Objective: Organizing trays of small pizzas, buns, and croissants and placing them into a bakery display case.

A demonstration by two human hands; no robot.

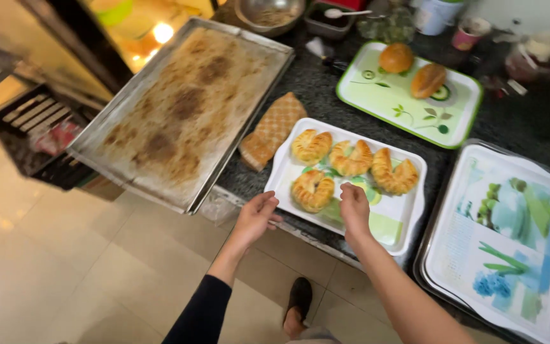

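A white tray (408, 220) sits at the counter's front edge with several golden twisted pastries (350, 157) on it. My left hand (256, 216) hovers at the tray's left edge, fingers apart and empty, its arm in a dark sleeve. Over the tray's front part, my right hand (354, 207) has its fingers bent down beside the nearest pastry (312, 190). Nothing shows in it.
A large stained metal baking sheet (179, 108) overhangs the counter at left, with a checked cloth (272, 130) beside it. A green-rimmed tray (402, 105) with two buns stands behind. A picture-printed tray (510, 236) lies at right. Bowls and cups crowd the back. My foot (297, 306) shows on the tiled floor.
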